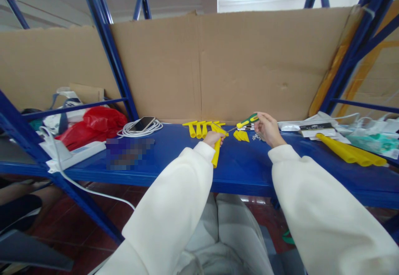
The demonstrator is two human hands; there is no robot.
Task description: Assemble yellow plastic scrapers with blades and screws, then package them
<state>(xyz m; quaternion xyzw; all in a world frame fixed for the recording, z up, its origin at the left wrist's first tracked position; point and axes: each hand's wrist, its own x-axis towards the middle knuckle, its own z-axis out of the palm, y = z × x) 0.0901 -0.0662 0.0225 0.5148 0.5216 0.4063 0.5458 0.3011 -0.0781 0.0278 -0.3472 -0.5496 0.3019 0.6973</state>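
Note:
My left hand (213,138) is closed round a yellow tube-shaped part (215,157), whose open end points down toward the front edge. In my right hand (267,128) is the end of a green and yellow screwdriver (247,121); its shaft slants down-left to the top of the yellow part. Whether the tip touches a screw is too small to tell. Several similar yellow parts (198,130) lie just behind my left hand. Flat yellow pieces (241,135) rest between my hands, with small screws (256,137) beside my right hand.
A blue table (174,154) bears a phone (143,124) on a coiled white cable, a power strip (77,155) and a red bag (96,126) at left. More yellow tubes (349,151) and packets lie at right. Cardboard (249,63) stands behind; blue posts rise at both sides.

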